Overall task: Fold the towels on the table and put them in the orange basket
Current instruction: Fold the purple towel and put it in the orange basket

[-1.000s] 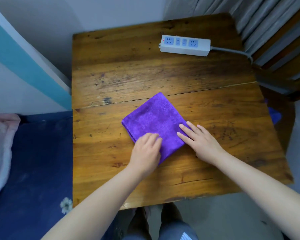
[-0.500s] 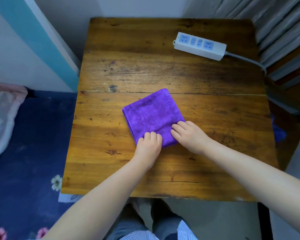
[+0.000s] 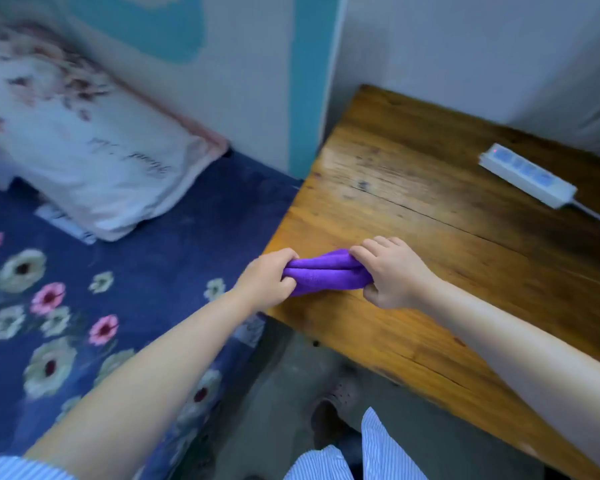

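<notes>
**Count: one of each, hands excepted**

2 bare hands: left hand (image 3: 269, 280), right hand (image 3: 394, 277).
1 folded purple microfibre towel (image 3: 326, 275), gripped between them.
1 brown wooden plank table (image 3: 430, 216) under the hands.
1 white plastic power strip (image 3: 529, 174), far right of right hand.
1 white floral pillow (image 3: 84, 150), far left of left hand.

Power strip (image 3: 527, 174): white, on the desk's (image 3: 430, 209) far right.
Pillow (image 3: 84, 154): floral, on the blue flowered bedsheet (image 3: 125, 271).
</notes>
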### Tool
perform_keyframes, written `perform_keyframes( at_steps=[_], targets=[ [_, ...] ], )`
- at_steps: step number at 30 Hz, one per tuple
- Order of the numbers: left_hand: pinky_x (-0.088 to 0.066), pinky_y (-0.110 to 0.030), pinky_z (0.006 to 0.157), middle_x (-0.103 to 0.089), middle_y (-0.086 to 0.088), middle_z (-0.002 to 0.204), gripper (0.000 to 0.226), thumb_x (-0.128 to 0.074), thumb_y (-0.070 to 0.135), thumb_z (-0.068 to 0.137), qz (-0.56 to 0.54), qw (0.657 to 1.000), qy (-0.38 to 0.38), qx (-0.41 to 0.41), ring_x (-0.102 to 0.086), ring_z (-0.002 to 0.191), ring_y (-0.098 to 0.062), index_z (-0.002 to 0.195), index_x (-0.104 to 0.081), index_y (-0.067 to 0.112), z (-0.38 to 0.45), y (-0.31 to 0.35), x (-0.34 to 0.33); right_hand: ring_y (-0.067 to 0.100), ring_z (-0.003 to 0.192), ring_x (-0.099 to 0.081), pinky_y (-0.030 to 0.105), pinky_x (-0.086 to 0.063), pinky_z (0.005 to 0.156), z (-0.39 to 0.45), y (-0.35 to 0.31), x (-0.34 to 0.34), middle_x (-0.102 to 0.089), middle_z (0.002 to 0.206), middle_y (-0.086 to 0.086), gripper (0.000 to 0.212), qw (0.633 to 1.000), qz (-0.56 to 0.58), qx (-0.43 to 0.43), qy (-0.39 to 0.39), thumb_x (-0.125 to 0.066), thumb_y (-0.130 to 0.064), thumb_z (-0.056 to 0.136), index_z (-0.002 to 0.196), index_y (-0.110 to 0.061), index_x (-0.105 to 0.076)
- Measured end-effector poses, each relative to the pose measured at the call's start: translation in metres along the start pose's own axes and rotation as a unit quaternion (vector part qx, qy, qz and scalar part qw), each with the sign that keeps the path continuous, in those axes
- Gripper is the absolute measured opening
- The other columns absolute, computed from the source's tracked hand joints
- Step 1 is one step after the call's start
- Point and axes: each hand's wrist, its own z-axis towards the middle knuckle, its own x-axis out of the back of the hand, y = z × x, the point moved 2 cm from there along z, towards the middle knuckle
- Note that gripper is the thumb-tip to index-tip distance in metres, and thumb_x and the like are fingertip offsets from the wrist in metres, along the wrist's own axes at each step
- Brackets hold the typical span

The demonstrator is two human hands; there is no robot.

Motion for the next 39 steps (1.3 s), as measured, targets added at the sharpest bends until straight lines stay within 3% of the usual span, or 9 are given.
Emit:
perform_keyframes(
  at_steps=[1, 3, 7, 12, 19, 27, 34, 39],
  targets=[
    [-0.035, -0.028, 0.065, -0.060, -0.006, 0.080, 0.026, -0.037, 0.019, 0.065, -0.028, 0.999, 0.022, 0.018, -0.050, 0.076, -0.026, 0.084, -0.054, 0.015, -0.028, -0.017, 0.018, 0.029, 0.100, -0.056, 0.036, -0.041, 0.086, 0.008, -0.027, -0.001, -0.059, 0.107, 0.009, 0.058, 1.000, -0.004, 0.014, -0.008, -0.067, -0.035, 0.068, 0.118, -0.009, -0.053],
    [-0.034, -0.025, 0.062, -0.054, 0.003, 0.073, 0.014, -0.040, 0.016, 0.069, -0.055, 0.997, 0.037, 0.037, -0.046, 0.071, -0.020, 0.078, -0.050, 0.019, -0.068, -0.037, 0.040, 0.027, 0.107, -0.054, 0.035, -0.038, 0.091, 0.015, -0.069, -0.004, -0.057, 0.112, 0.010, 0.058, 1.000, 0.010, 0.024, -0.009, -0.064, -0.042, 0.076, 0.121, -0.009, -0.050],
    [-0.030, -0.022, 0.064, -0.055, 0.005, 0.080, 0.018, -0.049, 0.004, 0.075, -0.023, 0.990, 0.107, 0.085, -0.050, 0.078, -0.018, 0.086, -0.059, 0.012, -0.188, -0.105, 0.096, 0.029, 0.105, -0.055, 0.033, -0.041, 0.085, 0.041, -0.203, 0.001, -0.060, 0.109, 0.015, 0.036, 0.992, 0.083, 0.094, -0.008, -0.061, -0.027, 0.082, 0.111, -0.005, -0.058],
    [-0.036, -0.026, 0.074, -0.063, -0.008, 0.098, 0.026, -0.051, 0.000, 0.072, 0.008, 0.967, 0.178, 0.179, -0.055, 0.092, -0.025, 0.096, -0.060, 0.006, -0.337, -0.183, 0.140, 0.026, 0.109, -0.054, 0.031, -0.040, 0.084, 0.075, -0.356, 0.024, -0.059, 0.113, 0.010, 0.034, 0.971, 0.072, 0.227, 0.002, -0.058, -0.021, 0.082, 0.114, -0.009, -0.058],
    [-0.044, -0.033, 0.077, -0.064, -0.004, 0.098, 0.018, -0.054, 0.001, 0.080, 0.003, 0.909, 0.273, 0.316, -0.056, 0.093, -0.022, 0.093, -0.062, 0.012, -0.484, -0.263, 0.159, 0.026, 0.111, -0.053, 0.036, -0.046, 0.081, 0.102, -0.529, 0.049, -0.055, 0.117, 0.007, 0.034, 0.931, -0.026, 0.362, -0.051, -0.052, -0.021, 0.084, 0.117, -0.014, -0.054],
    [-0.046, -0.038, 0.075, -0.064, -0.004, 0.098, 0.021, -0.049, 0.000, 0.079, -0.005, 0.853, 0.312, 0.418, -0.057, 0.093, -0.024, 0.090, -0.061, 0.013, -0.539, -0.344, 0.215, 0.026, 0.109, -0.053, 0.034, -0.043, 0.084, 0.166, -0.655, 0.066, -0.056, 0.114, 0.011, 0.030, 0.889, -0.063, 0.442, -0.102, -0.056, -0.021, 0.083, 0.110, -0.009, -0.056],
    [-0.045, -0.035, 0.073, -0.063, -0.004, 0.103, 0.022, -0.050, 0.001, 0.079, -0.050, 0.829, 0.279, 0.483, -0.057, 0.096, -0.025, 0.093, -0.057, 0.017, -0.537, -0.438, 0.299, 0.025, 0.106, -0.052, 0.032, -0.041, 0.084, 0.266, -0.743, 0.083, -0.057, 0.113, 0.010, 0.028, 0.879, -0.032, 0.450, -0.154, -0.059, -0.019, 0.082, 0.107, -0.008, -0.057],
    [-0.046, -0.030, 0.067, -0.057, 0.004, 0.069, 0.024, -0.047, -0.003, 0.080, -0.131, 0.785, 0.304, 0.523, -0.061, 0.073, -0.019, 0.090, -0.053, 0.019, -0.534, -0.498, 0.355, 0.026, 0.092, -0.055, 0.032, -0.040, 0.073, 0.332, -0.800, 0.093, -0.062, 0.102, 0.014, 0.010, 0.881, 0.007, 0.443, -0.163, -0.060, -0.015, 0.080, 0.085, -0.010, -0.053]
  ],
)
